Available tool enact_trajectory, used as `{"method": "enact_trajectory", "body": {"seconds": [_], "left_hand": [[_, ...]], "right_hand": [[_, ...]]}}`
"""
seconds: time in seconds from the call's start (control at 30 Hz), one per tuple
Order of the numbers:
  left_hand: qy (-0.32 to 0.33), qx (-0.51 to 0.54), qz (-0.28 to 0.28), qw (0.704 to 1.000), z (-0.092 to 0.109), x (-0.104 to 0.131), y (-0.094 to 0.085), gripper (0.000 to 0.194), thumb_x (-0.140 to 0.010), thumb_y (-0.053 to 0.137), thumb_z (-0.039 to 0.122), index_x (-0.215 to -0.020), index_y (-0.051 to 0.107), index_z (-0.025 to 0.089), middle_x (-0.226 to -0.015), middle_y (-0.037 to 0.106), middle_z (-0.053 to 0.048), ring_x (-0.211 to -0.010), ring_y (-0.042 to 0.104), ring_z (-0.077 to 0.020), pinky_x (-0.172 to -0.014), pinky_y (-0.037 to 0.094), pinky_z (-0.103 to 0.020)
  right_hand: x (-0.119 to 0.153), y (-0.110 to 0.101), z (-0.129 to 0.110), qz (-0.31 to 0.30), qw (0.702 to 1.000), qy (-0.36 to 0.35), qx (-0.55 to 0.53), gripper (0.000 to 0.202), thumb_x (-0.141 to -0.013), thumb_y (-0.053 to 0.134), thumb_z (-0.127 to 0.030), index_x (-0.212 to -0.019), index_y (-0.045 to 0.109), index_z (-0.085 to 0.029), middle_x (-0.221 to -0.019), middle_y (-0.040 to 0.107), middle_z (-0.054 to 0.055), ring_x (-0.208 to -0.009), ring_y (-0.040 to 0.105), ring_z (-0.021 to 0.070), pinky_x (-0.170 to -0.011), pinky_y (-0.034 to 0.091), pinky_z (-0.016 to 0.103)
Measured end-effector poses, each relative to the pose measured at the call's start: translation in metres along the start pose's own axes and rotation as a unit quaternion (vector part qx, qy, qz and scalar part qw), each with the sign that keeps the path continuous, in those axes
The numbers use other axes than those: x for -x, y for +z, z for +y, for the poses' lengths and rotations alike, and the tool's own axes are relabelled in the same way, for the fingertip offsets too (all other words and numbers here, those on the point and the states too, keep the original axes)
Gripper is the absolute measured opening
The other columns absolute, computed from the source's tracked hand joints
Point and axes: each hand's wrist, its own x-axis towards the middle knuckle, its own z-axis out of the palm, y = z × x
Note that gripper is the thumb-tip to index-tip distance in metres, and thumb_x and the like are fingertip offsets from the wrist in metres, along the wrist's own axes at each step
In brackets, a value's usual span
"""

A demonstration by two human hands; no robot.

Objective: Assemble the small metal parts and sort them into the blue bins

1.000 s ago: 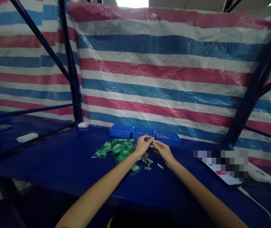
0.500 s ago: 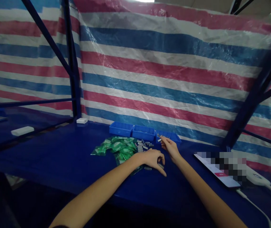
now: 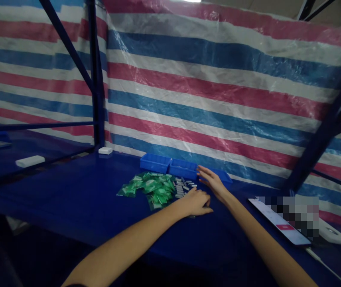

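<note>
My left hand (image 3: 198, 202) is low over the table, its fingers curled in toward the thumb. Whatever they hold, if anything, is hidden behind the knuckles. Just beyond it lies a group of small metallic pieces (image 3: 179, 190), too small to identify. My right hand (image 3: 212, 182) reaches forward with its fingers stretched out and apart, and no held thing shows in it. Its fingertips are in front of the gap between the middle blue bin (image 3: 184, 169) and the right blue bin (image 3: 225, 176), covering part of both. Left of my hands is a heap of green plastic packets (image 3: 154, 186).
Another blue bin (image 3: 155, 162) stands at the left of the row. A phone (image 3: 273, 219) with a cable lies on the right, beside a white device (image 3: 332, 232). A small white box (image 3: 105, 150) sits near the frame post (image 3: 97, 99). Striped sheeting (image 3: 212, 91) closes off the back.
My right hand has released a small metallic piece at the bins and its fingers have spread. The left hand's fingers have closed in over the dark piece seen earlier. The view has shifted slightly.
</note>
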Motion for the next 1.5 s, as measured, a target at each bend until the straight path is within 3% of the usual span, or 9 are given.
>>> {"method": "enact_trajectory", "body": {"seconds": [0.23, 0.43, 0.6, 0.8, 0.97, 1.13, 1.27, 1.4, 1.5], "left_hand": [[-0.162, 0.063, 0.153, 0.973, -0.017, -0.005, -0.008, 0.017, -0.082, 0.051, 0.031, -0.086, 0.06, 0.017, -0.091, 0.063, -0.008, -0.09, 0.057, -0.0228, -0.085, 0.038, -0.039], [-0.239, 0.209, 0.307, 0.897, -0.033, -0.012, -0.013, 0.019, -0.083, 0.048, 0.03, -0.082, 0.062, 0.017, -0.083, 0.063, -0.004, -0.082, 0.057, -0.0162, -0.078, 0.043, -0.029], [-0.271, 0.303, 0.362, 0.839, -0.033, -0.016, -0.011, 0.025, -0.084, 0.045, 0.035, -0.086, 0.061, 0.016, -0.084, 0.064, -0.004, -0.081, 0.057, -0.015, -0.075, 0.044, -0.026], [-0.254, 0.3, 0.358, 0.847, -0.026, -0.015, -0.011, 0.025, -0.084, 0.046, 0.037, -0.088, 0.06, 0.016, -0.083, 0.062, -0.003, -0.076, 0.055, -0.0131, -0.07, 0.044, -0.024], [-0.221, 0.298, 0.29, 0.882, -0.028, -0.016, -0.009, 0.024, -0.082, 0.049, 0.037, -0.084, 0.062, 0.016, -0.079, 0.062, -0.002, -0.072, 0.055, -0.0124, -0.068, 0.043, -0.023], [-0.19, 0.252, 0.221, 0.923, -0.033, -0.015, -0.01, 0.022, -0.073, 0.061, 0.035, -0.082, 0.065, 0.015, -0.077, 0.063, -0.002, -0.069, 0.054, -0.0126, -0.067, 0.043, -0.024], [-0.185, 0.261, 0.223, 0.921, -0.037, -0.016, -0.016, 0.024, -0.075, 0.057, 0.035, -0.083, 0.066, 0.015, -0.082, 0.065, -0.004, -0.069, 0.055, -0.013, -0.067, 0.043, -0.024], [-0.199, 0.296, 0.256, 0.898, -0.043, -0.018, -0.022, 0.025, -0.08, 0.051, 0.034, -0.087, 0.066, 0.015, -0.088, 0.067, -0.005, -0.079, 0.058, -0.0147, -0.072, 0.043, -0.024], [-0.222, 0.224, 0.255, 0.914, -0.049, -0.015, -0.028, 0.024, -0.082, 0.049, 0.033, -0.085, 0.065, 0.016, -0.088, 0.066, -0.005, -0.082, 0.058, -0.0158, -0.075, 0.042, -0.026]], "right_hand": [[0.006, 0.0, 0.025, 0.03, 0.998, 0.044, 0.031, 0.04, -0.067, 0.063, -0.051, -0.087, 0.07, -0.017, -0.085, 0.07, 0.006, -0.074, 0.064, 0.0187, -0.059, 0.049, 0.026], [0.016, 0.02, 0.026, -0.002, 0.995, 0.066, -0.076, 0.037, -0.071, 0.061, -0.05, -0.082, 0.069, -0.015, -0.078, 0.069, 0.01, -0.067, 0.064, 0.0167, -0.058, 0.05, 0.025], [0.022, 0.03, 0.018, 0.04, 0.996, 0.007, -0.083, 0.039, -0.062, 0.069, -0.046, -0.09, 0.069, -0.018, -0.085, 0.069, 0.006, -0.075, 0.063, 0.0168, -0.065, 0.049, 0.025], [0.014, 0.016, 0.013, 0.11, 0.992, -0.028, -0.06, 0.043, -0.058, 0.071, -0.049, -0.088, 0.071, -0.018, -0.082, 0.068, 0.005, -0.07, 0.058, 0.014, -0.061, 0.046, 0.023], [0.01, 0.006, 0.009, 0.104, 0.993, -0.058, -0.004, 0.049, -0.057, 0.069, -0.055, -0.087, 0.072, -0.017, -0.072, 0.066, 0.004, -0.06, 0.054, 0.0124, -0.055, 0.043, 0.024], [0.009, 0.004, 0.009, 0.085, 0.991, -0.092, 0.038, 0.04, -0.057, 0.069, -0.054, -0.072, 0.07, -0.017, -0.071, 0.067, 0.003, -0.067, 0.056, 0.0154, -0.058, 0.042, 0.024], [0.008, 0.003, 0.011, 0.087, 0.995, -0.048, -0.004, 0.04, -0.057, 0.069, -0.055, -0.071, 0.067, -0.018, -0.062, 0.062, 0.0, -0.058, 0.054, 0.0124, -0.052, 0.04, 0.022], [0.007, 0.005, 0.014, 0.064, 0.996, 0.006, -0.068, 0.039, -0.054, 0.074, -0.049, -0.077, 0.065, -0.019, -0.071, 0.066, 0.0, -0.062, 0.056, 0.0107, -0.053, 0.041, 0.02], [0.009, 0.008, 0.016, 0.035, 0.997, 0.03, -0.066, 0.039, -0.054, 0.076, -0.043, -0.082, 0.065, -0.019, -0.071, 0.067, 0.001, -0.065, 0.058, 0.0109, -0.054, 0.041, 0.019]]}}
